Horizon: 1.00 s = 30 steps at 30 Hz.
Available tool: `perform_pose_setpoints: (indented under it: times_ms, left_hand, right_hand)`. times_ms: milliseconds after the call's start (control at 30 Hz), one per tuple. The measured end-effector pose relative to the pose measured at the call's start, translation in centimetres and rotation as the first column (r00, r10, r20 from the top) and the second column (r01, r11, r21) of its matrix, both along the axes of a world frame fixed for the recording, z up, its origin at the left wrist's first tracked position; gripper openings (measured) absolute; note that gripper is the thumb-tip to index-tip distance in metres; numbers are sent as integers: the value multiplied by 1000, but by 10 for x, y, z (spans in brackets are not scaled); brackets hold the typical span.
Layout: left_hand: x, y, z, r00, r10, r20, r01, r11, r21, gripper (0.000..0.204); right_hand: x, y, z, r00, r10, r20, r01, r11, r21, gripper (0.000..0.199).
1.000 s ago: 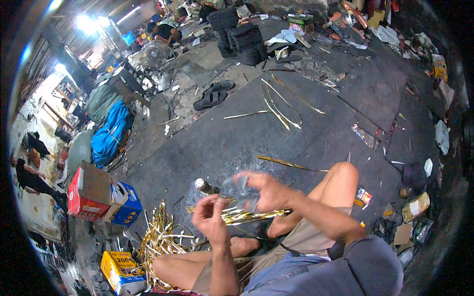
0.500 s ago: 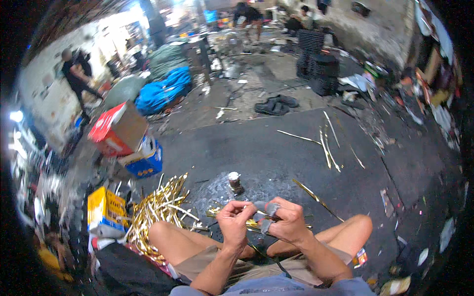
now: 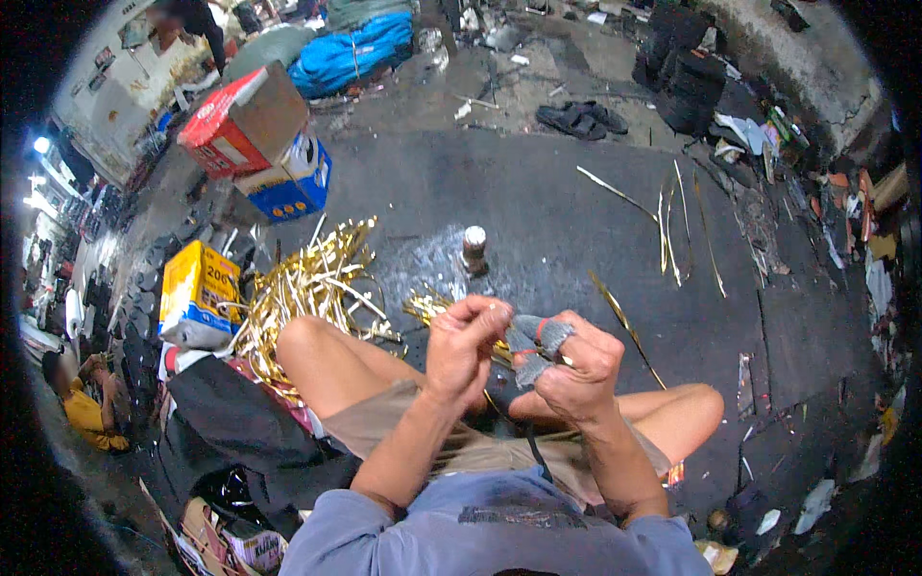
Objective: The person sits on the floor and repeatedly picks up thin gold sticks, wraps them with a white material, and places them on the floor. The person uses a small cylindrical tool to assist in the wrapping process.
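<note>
seated cross-legged on dark floor [image 3: 576, 211]. left hand [image 3: 463, 344] pinching gold strips [image 3: 499, 350] above lap, fingers pressed together. right hand [image 3: 571, 370] curled shut, grey-taped fingers [image 3: 538, 334] gripping same strips. gold strip pile [image 3: 307, 288] near left knee, small bottle [image 3: 473, 248] just beyond hands.

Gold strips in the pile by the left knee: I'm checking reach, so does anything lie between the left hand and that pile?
Nothing visible does. The left hand is raised above the lap, beside the right hand with its grey-wrapped fingers. The pile of gold strips lies on the dark floor just beyond the left knee, with only open space between.
</note>
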<state>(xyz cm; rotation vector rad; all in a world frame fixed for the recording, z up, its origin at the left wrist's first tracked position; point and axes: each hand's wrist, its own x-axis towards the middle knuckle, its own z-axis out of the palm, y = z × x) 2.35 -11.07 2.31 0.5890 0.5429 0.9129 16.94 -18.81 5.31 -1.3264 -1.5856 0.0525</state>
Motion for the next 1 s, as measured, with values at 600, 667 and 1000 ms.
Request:
perform_pose_setpoints:
  times_ms: [600, 667, 1000]
  left_hand:
    - [-73, 180, -154, 866, 267, -423, -383, 898, -216, 12]
    - [-65, 191, -177, 830, 311, -464, -465, 845, -265, 14]
    - [-51, 198, -240, 429, 421, -799, -741, 670, -45, 24]
  right_hand:
    - [8, -117, -70, 981, -146, -126, 69, 876, -478, 16]
    - [13, -130, -74, 969, -204, -139, 101, 840, -533, 15]
    - [50, -156, -133, 992, -113, -54, 62, 815, -577, 16]
